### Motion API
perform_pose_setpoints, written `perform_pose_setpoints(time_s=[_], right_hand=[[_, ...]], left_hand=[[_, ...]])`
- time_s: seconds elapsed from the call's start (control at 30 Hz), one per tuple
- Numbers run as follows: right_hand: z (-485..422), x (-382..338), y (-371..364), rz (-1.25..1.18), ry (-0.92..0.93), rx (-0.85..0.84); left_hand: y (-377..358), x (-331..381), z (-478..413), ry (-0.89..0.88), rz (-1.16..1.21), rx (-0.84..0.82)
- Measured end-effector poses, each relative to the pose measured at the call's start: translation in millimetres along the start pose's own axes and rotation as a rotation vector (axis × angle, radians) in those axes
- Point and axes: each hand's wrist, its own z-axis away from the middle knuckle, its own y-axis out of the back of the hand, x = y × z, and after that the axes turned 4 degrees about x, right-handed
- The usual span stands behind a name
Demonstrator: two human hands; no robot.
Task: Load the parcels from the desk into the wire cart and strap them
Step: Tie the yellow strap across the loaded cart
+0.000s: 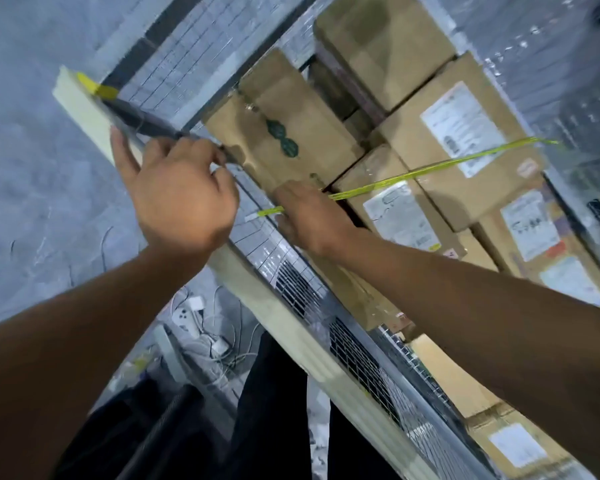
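Several cardboard parcels (458, 133) lie stacked inside the wire cart (291, 282). Over their tops a yellow strap (430, 168) stretches taut, its long axis going from the near rail at lower left to the far wall at upper right. Of the two hands, the right hand (309, 220) grips the strap near its near end, and the left hand (184, 195) curls its fingers over the near rail.

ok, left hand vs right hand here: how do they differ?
Left hand curls over the cart rail; right hand grips the yellow strap, which runs taut across the load. Left hand sits at the cart's edge, thumb out along the pale board; right hand reaches past the rail, over the parcels. Shared: both have curled fingers holding something, backs toward the camera.
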Motion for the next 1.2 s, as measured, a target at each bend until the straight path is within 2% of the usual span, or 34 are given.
perform_pose_setpoints(time_s=[0.07,0.2,0.27,0.33,0.43,0.53,0.6,0.67,0.73,0.8,0.87,0.93,1.03,1.1,1.2], right_hand=[[32,8,15,-0.105,-0.058,0.152],[114,47,69,-0.176,-0.371,0.526],[162,69,100,-0.134,-0.574,0.576],[214,85,126,-0.074,-0.699,0.666],[289,102,162,0.06,-0.739,0.897],[353,125,183,0.147,-0.821,1.011],[389,146,190,0.159,-0.958,1.01],[422,171,193,0.15,-1.117,0.981],[454,194,190,0.125,-1.227,0.951],[486,218,188,0.146,-1.307,0.922],[513,239,187,0.121,-1.359,0.824],[528,253,181,0.098,-1.348,0.693],[535,265,176,0.147,-1.309,0.682],[536,272,178,0.121,-1.301,0.599],[541,277,179,0.061,-1.236,0.481]], left_hand=[[-2,-2,1,-0.018,-0.027,-0.006],[2,0,-2,-0.106,-0.131,-0.123],[6,5,-6,-0.14,-0.192,-0.233],[10,19,-9,-0.234,-0.189,-0.278],[17,80,-10,-0.403,-0.019,-0.191],[31,177,-3,-0.639,0.264,-0.031],[46,250,4,-0.804,0.451,0.009],[61,321,13,-0.947,0.536,0.024],[74,385,22,-1.087,0.524,0.061],[82,449,35,-1.188,0.485,0.0],[84,505,52,-1.244,0.403,-0.08],[80,554,67,-1.226,0.309,-0.188],[71,625,88,-1.139,0.054,-0.562],[58,657,99,-0.972,0.029,-0.773],[47,672,113,-0.757,0.127,-0.778]])
